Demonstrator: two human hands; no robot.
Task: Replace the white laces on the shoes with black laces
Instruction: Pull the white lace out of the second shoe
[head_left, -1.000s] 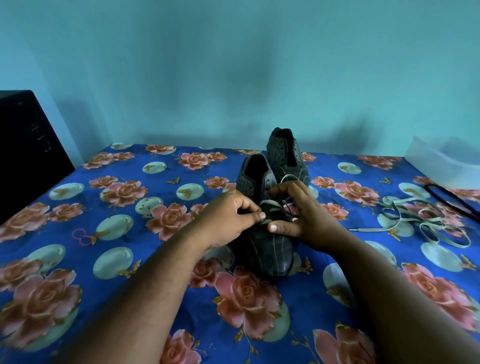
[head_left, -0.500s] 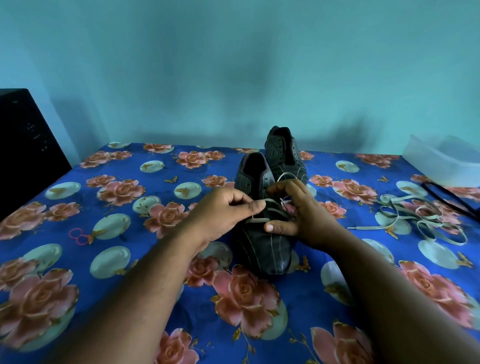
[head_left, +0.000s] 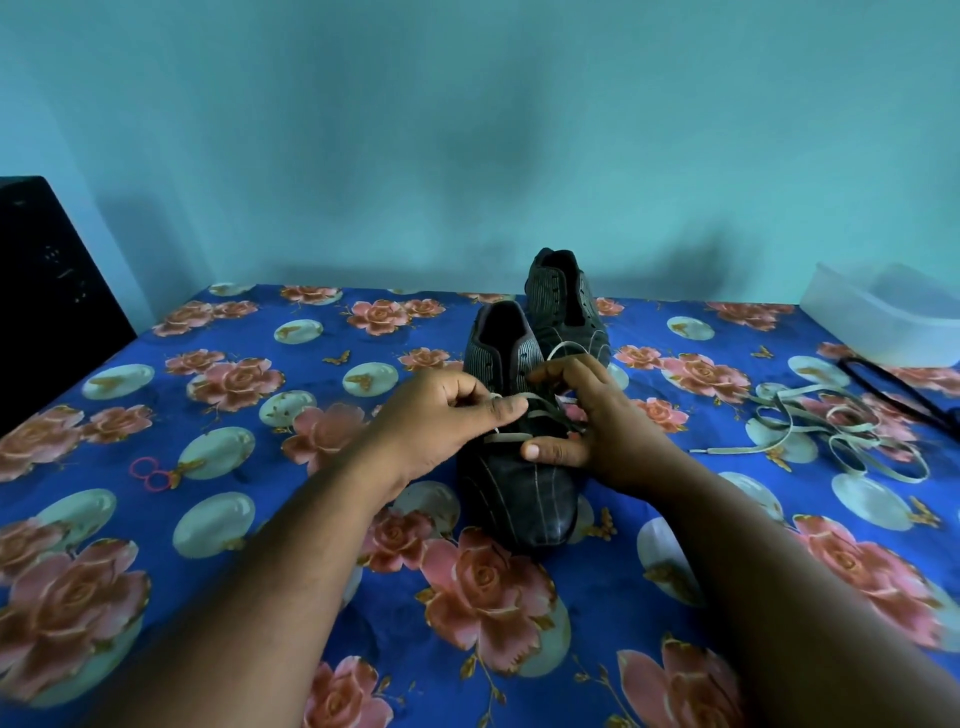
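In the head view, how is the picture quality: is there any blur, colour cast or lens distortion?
Head view: a blue-green cast covers everything; soft shadows lie on the wall; the wide lens stretches the forearms at the bottom edge; the near shoe and the hands are fairly sharp, while the plastic container looks soft.

No writing, label, brand or number can be read on anything in view.

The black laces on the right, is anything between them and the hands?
Yes. The loose white lace lies on the cloth between the right hand and the black laces. Both hands are busy on the near shoe.
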